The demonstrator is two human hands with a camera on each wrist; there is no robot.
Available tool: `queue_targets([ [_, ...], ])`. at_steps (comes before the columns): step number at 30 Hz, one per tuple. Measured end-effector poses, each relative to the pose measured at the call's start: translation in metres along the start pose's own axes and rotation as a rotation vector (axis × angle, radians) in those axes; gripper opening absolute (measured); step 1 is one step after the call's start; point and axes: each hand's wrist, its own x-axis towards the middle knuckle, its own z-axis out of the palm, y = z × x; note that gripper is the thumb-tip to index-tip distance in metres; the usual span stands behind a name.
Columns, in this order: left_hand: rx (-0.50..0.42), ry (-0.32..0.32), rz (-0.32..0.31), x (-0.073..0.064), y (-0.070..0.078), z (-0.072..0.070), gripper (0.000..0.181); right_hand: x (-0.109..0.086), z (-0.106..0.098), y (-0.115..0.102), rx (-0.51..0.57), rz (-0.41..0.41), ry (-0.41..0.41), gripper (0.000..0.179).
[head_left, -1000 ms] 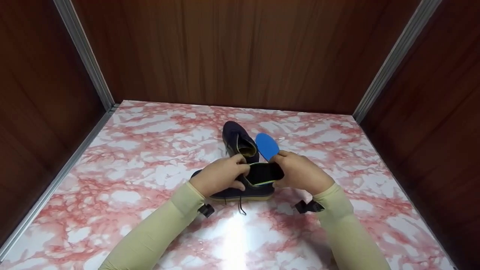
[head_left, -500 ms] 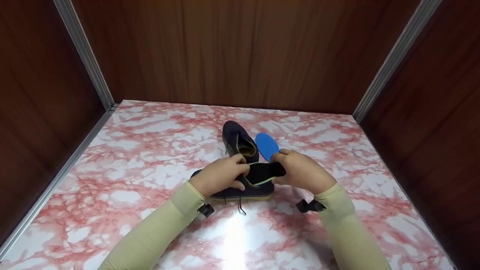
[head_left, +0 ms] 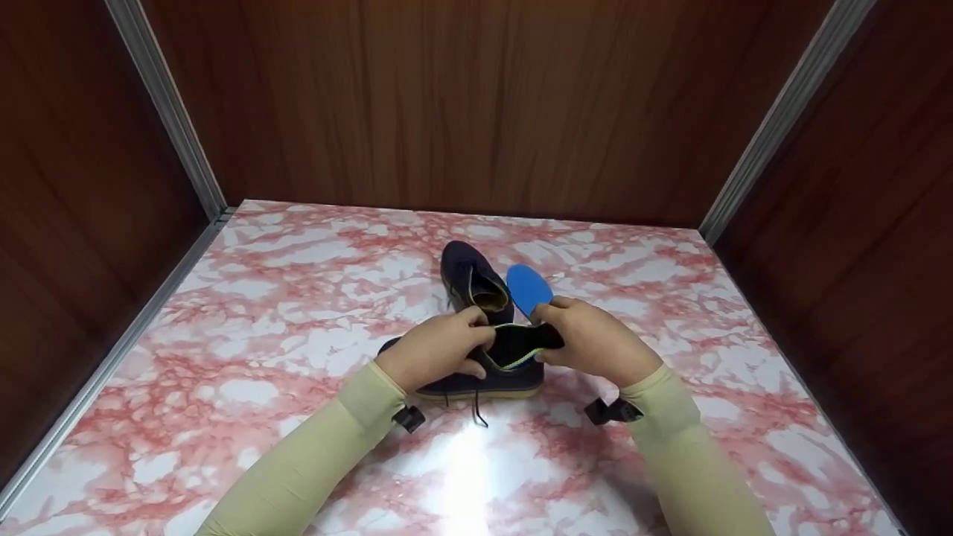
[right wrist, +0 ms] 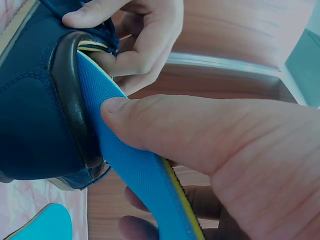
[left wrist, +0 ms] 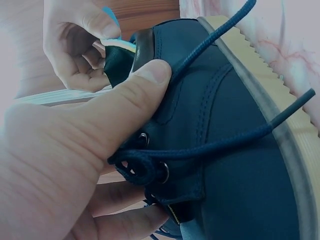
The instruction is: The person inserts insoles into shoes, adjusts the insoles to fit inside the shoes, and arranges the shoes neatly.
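Dark navy shoe (head_left: 510,381), stitched, laced, pale ribbed sole (left wrist: 246,56); insole (right wrist: 131,165), blue woven-look face, yellow edge.
Shoe's long axis runs between hands, toe past the left hand (head_left: 435,346), which grips its laced front; right hand (head_left: 599,342) pinches the insole, far end slanting into the shoe.

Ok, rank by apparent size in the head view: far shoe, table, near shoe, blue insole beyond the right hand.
1. Table
2. Near shoe and far shoe, unranked: the near one spans wider but sits closer to the camera
3. Blue insole, judging by its visible part
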Motion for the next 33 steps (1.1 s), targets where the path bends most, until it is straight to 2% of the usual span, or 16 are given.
queue_targets([
  [11, 0.019, -0.015, -0.006, 0.0006, 0.0004, 0.0004, 0.038, 0.0026, 0.0049, -0.0035, -0.026, -0.010, 0.000, 0.040],
  [26, 0.035, 0.009, 0.014, 0.0007, -0.0007, 0.0026, 0.038, 0.0020, 0.0086, -0.0073, -0.037, -0.024, 0.023, 0.043],
  [33, 0.027, 0.007, 0.002, 0.0011, 0.0009, 0.0009, 0.038, 0.0020, 0.0077, -0.0074, -0.035, 0.026, -0.005, 0.047],
])
